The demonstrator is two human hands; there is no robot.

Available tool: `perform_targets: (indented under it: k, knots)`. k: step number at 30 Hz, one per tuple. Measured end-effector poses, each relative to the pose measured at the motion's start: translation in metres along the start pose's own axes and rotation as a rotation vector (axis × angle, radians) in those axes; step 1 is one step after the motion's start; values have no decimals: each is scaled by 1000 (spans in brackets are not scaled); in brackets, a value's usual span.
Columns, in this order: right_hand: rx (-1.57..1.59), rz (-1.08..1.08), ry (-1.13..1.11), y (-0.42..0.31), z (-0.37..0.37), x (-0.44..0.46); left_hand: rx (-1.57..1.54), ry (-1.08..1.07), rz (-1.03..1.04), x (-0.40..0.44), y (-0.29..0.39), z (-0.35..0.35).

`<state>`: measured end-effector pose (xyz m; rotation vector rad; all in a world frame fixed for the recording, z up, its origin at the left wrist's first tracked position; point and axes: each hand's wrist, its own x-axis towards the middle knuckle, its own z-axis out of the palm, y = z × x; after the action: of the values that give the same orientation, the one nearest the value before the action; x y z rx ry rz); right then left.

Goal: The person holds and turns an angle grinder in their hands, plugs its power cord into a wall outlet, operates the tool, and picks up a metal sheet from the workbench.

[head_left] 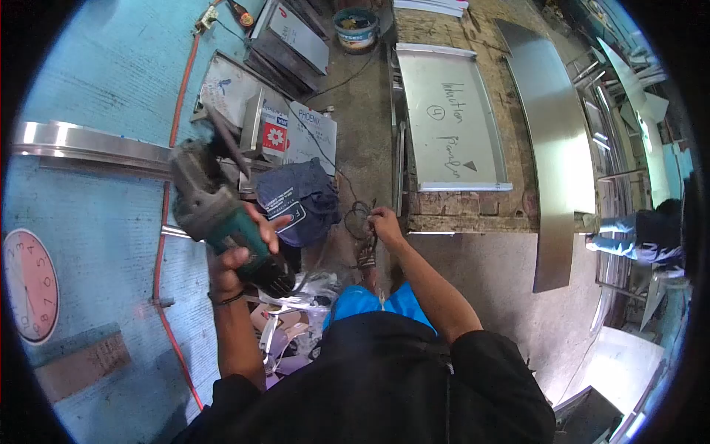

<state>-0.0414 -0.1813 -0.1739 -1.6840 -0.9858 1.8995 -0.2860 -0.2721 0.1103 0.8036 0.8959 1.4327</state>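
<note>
An angle grinder (201, 201) with a green body and grey gear head is raised on the left, its thin disc (228, 140) seen nearly edge-on. The fingers and thumb of my left hand (231, 268) are wrapped round its body. My right hand (384, 224) is lower in the middle, near the front corner of the workbench, pinching a dark power cord (358, 216) that hangs in loops beside the fingers. Behind the grinder lies a dark blue cloth (299, 203) with a printed label.
A metal tray with handwriting (444, 96) and a long metal sheet (551, 148) lie on the wooden workbench (514, 166); the sheet overhangs its front edge. Boxes (314, 133) and a bucket (356, 33) stand ahead. Another person (651, 233) is at far right. An orange cable (164, 222) runs down the blue wall.
</note>
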Motion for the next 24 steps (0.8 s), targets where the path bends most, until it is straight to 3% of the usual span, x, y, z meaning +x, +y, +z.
perform_targets:
  k: [3,8,11,21,23,24]
  knots:
    - [3,-79,-124,-31,-8,-5,-90,-20,-27,12,-25,0]
    - [514,13,-408,-78,-11,-28,-148,38,-18,35,-53,10]
    - [574,-11,-542,-95,-8,-46,-150,72,10,43,-68,13]
    - [276,-562,-747,-141,0,-89,-141,200,-69,49,-61,44]
    - [16,-883,-751,-151,4,-101,-142,178,-70,53,-59,46]
    - [-26,-902,-806,-164,2,-109,-212,148,-47,56,-58,47]
